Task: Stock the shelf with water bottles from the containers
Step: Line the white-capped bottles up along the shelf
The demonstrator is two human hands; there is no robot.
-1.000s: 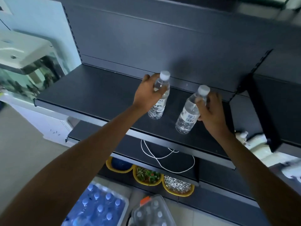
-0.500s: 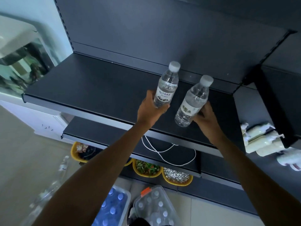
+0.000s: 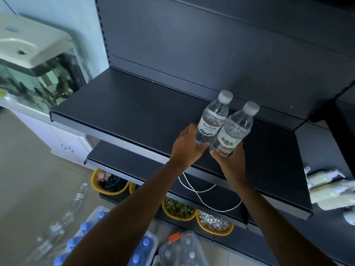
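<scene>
While the blue-cap container (image 3: 154, 246) and clear container (image 3: 180, 246) sit on the floor below the shelf (image 3: 134, 112), both hands hold bottles at it.
Left hand (image 3: 187, 148) grip: wrapped round base of left bottle (image 3: 211, 120). Right hand (image 3: 231, 162) grip: wrapped round base of right bottle (image 3: 233, 131). Bottles touch, side by side over the shelf's right-front area; bases hidden, shelf contact unclear.

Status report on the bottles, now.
Left grip holds left bottle, right grip holds right bottle. Both side by side over shelf; bases hidden. White cable one level down, not in path.
</scene>
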